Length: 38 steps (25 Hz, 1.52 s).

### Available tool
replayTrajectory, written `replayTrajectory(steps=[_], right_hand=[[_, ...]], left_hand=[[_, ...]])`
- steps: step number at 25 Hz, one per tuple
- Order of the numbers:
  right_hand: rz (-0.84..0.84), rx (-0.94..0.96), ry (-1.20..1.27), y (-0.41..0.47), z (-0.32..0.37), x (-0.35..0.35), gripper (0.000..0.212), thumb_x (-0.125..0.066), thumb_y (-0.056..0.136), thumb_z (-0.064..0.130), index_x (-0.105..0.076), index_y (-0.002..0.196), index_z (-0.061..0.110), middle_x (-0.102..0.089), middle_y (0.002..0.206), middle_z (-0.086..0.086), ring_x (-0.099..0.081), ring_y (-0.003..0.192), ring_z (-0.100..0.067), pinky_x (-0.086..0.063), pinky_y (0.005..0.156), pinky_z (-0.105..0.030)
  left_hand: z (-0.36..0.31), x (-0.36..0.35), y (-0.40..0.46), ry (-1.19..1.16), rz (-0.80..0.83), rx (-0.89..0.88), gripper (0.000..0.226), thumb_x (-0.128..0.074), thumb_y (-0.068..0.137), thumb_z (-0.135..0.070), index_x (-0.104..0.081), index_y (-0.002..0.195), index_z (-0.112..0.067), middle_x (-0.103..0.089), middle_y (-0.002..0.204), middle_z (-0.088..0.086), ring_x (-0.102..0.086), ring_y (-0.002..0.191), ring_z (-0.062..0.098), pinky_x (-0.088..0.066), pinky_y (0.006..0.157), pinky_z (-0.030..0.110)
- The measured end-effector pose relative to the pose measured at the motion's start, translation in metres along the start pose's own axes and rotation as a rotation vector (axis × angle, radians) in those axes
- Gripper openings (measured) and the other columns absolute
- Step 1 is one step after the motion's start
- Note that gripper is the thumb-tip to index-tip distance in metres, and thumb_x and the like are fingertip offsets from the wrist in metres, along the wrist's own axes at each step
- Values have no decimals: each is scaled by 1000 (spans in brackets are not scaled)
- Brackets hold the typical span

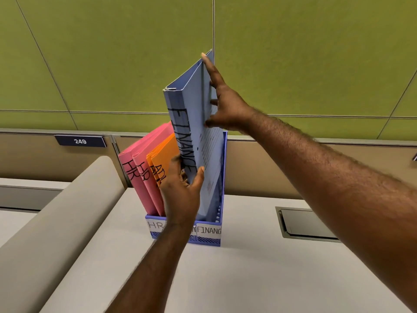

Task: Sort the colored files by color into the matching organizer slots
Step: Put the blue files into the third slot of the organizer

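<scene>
Blue file point(194, 123): pale blue card folder, thick, "FINANCE" hand-lettered in black down the spine, printed form lines on the front cover, top corner of spine frayed white. Standing tilted in the rightmost slot of the organizer point(222, 177), bottom end inside the slot, most of its length sticking up above the rim.

Left hand point(180, 190) clamped on the lower spine of the blue file, thumb on the cover side, fingers curled round the far side, just above the organizer front. Right hand point(225, 105) on the upper part of the same file, fingers spread and straight along the cover edge, index tip near the top corner, thumb pressed on the cover below; flat contact, not curled round.

Organizer: blue plastic, white labels on the front reading "HR" and "FINANC…", middle label hidden behind the left wrist. Sits on the table point(248, 279), against the back partition.

Pink files point(135, 175), two, "HR" on spines, in the leftmost organizer slot, leaning left. Orange files point(162, 159), two, lettering partly hidden by the left hand, in the middle slot between pink and blue.
</scene>
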State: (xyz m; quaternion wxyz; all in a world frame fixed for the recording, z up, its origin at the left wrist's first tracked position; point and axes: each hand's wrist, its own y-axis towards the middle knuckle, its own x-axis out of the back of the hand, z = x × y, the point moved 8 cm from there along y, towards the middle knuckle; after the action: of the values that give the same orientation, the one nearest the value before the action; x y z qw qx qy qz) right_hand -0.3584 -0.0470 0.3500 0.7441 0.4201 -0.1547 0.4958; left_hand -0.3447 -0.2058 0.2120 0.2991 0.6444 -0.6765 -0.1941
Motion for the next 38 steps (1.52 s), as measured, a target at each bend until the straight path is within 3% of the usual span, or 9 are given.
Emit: replayTrajectory(steps=[2,4,7,12,17,23,25,32,38], right_hand=[[82,35,-48,0,-4,-5,137,-84,57,-8,3,149,44,-6,162,4,-36,137,-22,-51,99,-45],[142,30,-40,-5,-12,-10,135,-93,50,6,-8,150,42,-12,161,5,-25,142,-16,-42,108,-41],[154,7,-32,-12,-27,-18,129,-95,45,20,-20,147,43,-15,159,4,-25,142,-19,-42,108,-45],[164,12,9,-20,-45,-25,129,-96,41,26,-21,144,45,-14,159,5,-23,131,-8,-43,106,-44],[208,-46,83,-29,-65,-42,128,-96,41,24,-21,142,51,-7,161,4,-11,148,-27,-45,102,-47],[193,-111,92,-45,-94,-73,124,-94,48,16,-20,141,52,-6,162,-1,-24,144,-26,-46,101,-37],[197,-127,64,-51,-103,-82,124,-93,50,16,-18,142,52,-5,162,-2,-23,145,-27,-46,100,-35],[185,-153,-16,-72,-118,-103,128,-91,56,17,-6,144,52,-4,162,-1,-23,145,-29,-48,101,-48],[173,-219,-21,-91,-109,-111,136,-87,63,11,16,145,49,1,162,1,-15,148,-30,-41,105,-57]], left_hand=[[10,-12,-3,24,12,39,50,-74,82,-22,-52,126,-15,-69,111,0,-67,88,10,-57,75,20],[19,-20,-7,32,15,71,53,-74,82,-20,-51,128,-14,-69,114,4,-67,96,14,-58,79,23],[33,-33,-14,22,21,113,54,-75,81,-16,-51,129,-11,-68,118,6,-66,105,18,-56,83,25],[54,-50,-24,28,30,184,56,-73,83,-17,-49,132,-9,-67,121,6,-65,110,19,-58,85,40],[69,-62,-36,95,27,222,58,-71,84,-20,-46,135,-11,-65,124,7,-62,114,19,-57,90,40],[93,-80,-56,179,60,316,58,-68,87,-25,-42,137,-13,-66,123,8,-63,111,22,-55,89,34],[101,-83,-64,215,83,352,60,-67,88,-25,-39,139,-14,-66,121,10,-65,107,25,-53,83,31],[110,-88,-82,349,238,440,63,-60,92,-24,-27,144,-18,-63,127,9,-65,106,24,-58,75,37],[94,-67,-98,141,274,386,70,-68,86,-15,-28,142,-24,-48,144,1,-49,130,18,-46,98,30]])
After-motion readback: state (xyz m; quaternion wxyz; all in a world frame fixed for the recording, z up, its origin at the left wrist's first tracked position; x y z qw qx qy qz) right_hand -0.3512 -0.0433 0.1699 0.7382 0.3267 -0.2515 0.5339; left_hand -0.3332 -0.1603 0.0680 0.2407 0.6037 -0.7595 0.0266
